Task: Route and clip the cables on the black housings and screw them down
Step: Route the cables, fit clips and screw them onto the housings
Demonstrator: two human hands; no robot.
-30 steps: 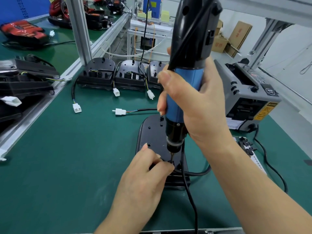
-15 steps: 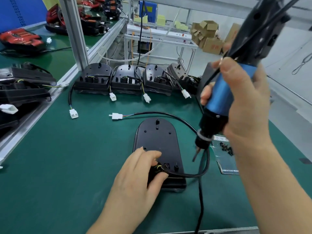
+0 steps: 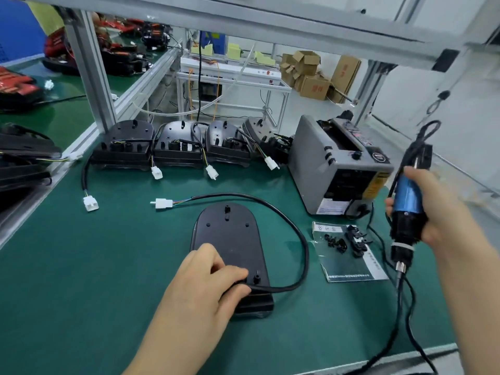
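The left hand [image 3: 205,288] holds the near end of the black housing [image 3: 230,239] flat on the counter [image 3: 108,266], its cable [image 3: 297,234] looping loose, while the right hand [image 3: 438,212] grips the screwdriver [image 3: 407,201] off to the side, so screwing here seems done.

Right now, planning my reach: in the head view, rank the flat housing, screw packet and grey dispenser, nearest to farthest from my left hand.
1. Flat housing: gripped by the left hand.
2. Screw packet: to its right.
3. Grey dispenser: back right, behind the packet.
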